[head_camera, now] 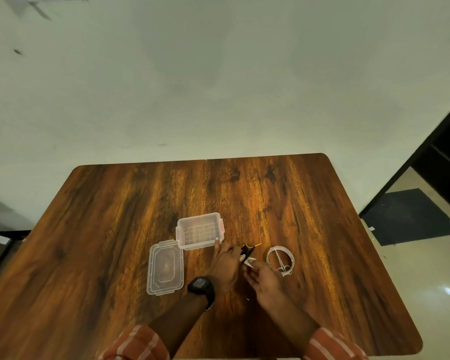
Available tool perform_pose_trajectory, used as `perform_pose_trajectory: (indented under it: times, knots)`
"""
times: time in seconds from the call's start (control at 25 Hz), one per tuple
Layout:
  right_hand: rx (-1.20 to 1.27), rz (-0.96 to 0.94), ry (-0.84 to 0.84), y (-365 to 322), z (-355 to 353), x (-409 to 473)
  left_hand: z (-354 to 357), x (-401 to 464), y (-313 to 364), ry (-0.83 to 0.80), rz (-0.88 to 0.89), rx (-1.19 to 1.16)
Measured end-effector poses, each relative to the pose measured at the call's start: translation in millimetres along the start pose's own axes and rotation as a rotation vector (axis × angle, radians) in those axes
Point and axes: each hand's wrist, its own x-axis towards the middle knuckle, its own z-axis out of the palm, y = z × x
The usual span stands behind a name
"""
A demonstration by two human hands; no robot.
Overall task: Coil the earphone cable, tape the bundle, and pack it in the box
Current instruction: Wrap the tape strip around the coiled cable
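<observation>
A small black and yellow earphone bundle (pixel 247 249) is pinched at the fingertips of my left hand (pixel 226 266), just right of the clear plastic box (pixel 200 231). My right hand (pixel 264 280) holds a pale strip of tape (pixel 250 262) against the lower side of the bundle. The box stands open on the wooden table (pixel 115 229), with nothing visible inside it. Its clear lid (pixel 165 267) lies flat to the box's lower left. A roll of clear tape (pixel 280 259) lies to the right of my hands, with small scissors (pixel 282 263) resting inside its ring.
A black watch (pixel 201 285) is on my left wrist. The table's right edge drops to a pale floor with a dark mat (pixel 411 216). A pale wall stands right behind the table's far edge.
</observation>
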Motion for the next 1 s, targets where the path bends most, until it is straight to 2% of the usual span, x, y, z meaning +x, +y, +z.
perform_pose_trajectory:
  times: [0.16,0.32,0.52,0.68,0.8,1.0]
  knots:
    - [0.101,-0.056,-0.094,-19,18,-3,-28,-6,-8,0.082,0.134,0.130]
    - [0.115,-0.121,-0.206,-31,32,-19,-55,-12,-7,0.220,0.133,0.170]
    - [0.087,-0.230,-0.300,-46,46,-38,-76,-15,-1,0.412,-0.043,-0.090]
    - [0.065,-0.240,-0.356,-54,52,-50,-94,-18,4,0.538,-0.170,-0.303]
    - [0.065,-0.230,-0.382,-57,55,-59,-100,-26,9,0.602,-0.169,-0.322]
    - [0.062,-0.213,-0.386,-59,60,-70,-102,-37,17,0.712,-0.069,-0.399]
